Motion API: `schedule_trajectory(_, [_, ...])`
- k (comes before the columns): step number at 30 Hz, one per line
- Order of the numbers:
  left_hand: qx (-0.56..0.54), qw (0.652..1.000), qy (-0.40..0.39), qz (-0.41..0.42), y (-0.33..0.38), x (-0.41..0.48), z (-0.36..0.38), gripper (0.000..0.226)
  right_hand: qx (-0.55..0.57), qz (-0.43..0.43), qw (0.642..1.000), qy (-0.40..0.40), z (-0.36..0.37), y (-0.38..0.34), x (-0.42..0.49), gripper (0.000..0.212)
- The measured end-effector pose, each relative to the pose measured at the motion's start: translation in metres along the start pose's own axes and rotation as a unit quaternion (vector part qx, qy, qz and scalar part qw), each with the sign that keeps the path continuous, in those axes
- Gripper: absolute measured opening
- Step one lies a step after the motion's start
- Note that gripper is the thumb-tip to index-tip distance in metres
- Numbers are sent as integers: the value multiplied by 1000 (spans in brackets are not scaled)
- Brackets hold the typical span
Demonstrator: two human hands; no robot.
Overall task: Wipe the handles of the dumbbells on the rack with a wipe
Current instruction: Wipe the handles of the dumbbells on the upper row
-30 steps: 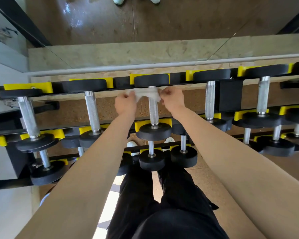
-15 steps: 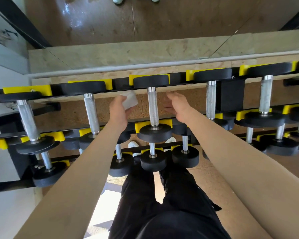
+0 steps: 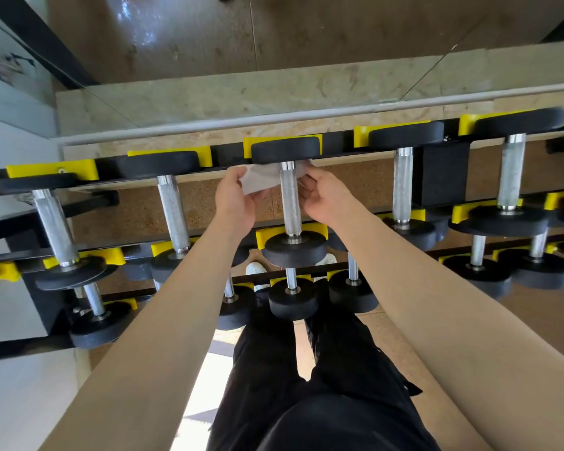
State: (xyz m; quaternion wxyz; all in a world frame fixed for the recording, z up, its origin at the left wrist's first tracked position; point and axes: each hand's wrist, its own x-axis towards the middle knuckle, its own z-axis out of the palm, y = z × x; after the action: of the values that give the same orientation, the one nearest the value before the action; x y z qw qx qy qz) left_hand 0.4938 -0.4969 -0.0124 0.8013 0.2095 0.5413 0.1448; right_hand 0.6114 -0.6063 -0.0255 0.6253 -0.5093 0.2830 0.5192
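White wipe (image 3: 260, 179) spans left hand (image 3: 235, 200) to right hand (image 3: 327, 199) behind knurled handle (image 3: 290, 205).

Wipe (image 3: 258, 182) in the grip – white, thin, crumpled, matt; paper or cloth unclear. Handle (image 3: 290, 203) at the grip – bright metal, knurled middle, smooth polished collars. Heads (image 3: 295, 250) beyond and short of the grip: matt black, rubber-like. Cradles (image 3: 265, 237) by them: smooth yellow plastic. Panel (image 3: 202, 206) under the grip: rough, cork-like.
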Motion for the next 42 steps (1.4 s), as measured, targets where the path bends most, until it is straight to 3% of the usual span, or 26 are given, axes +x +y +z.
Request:
schedule_trajectory(3, [11, 999, 33, 17, 0, 4, -13, 13, 17, -8, 1000, -11, 0, 2, -10, 22])
schedule_trajectory(10, [200, 976, 1, 85, -19, 0, 16, 9, 176, -62, 982, 23, -30, -2, -22, 21])
schedule_trajectory(16, [204, 967, 94, 124, 7, 6, -28, 6, 4, -36, 999, 15, 5, 14, -22, 35])
schedule_trajectory(19, [234, 966, 44, 102, -1, 7, -26, 16, 11, -62, 998, 16, -5, 5, -24, 38])
schedule_trajectory(23, [292, 951, -36, 96, -19, -3, 0, 23, 118, -76, 990, 31, -37, -14, -31, 35])
schedule_trajectory(30, [276, 957, 18, 91, -6, -10, -55, 14, 19, -26, 999, 11, -17, 9, -35, 37])
schedule_trajectory(35, [331, 940, -29, 70, -19, -16, -30, 18, 53, -42, 996, 65, -48, 1, -36, 27])
schedule_trajectory(38, [325, 944, -2, 51, -19, -19, -34, 13, -41, -51, 996, 55, -56, 9, -38, 30])
schedule_trajectory(42, [355, 934, 30, 37, -17, -21, -57, 19, -195, -84, 976, 41, -46, 22, -47, 15])
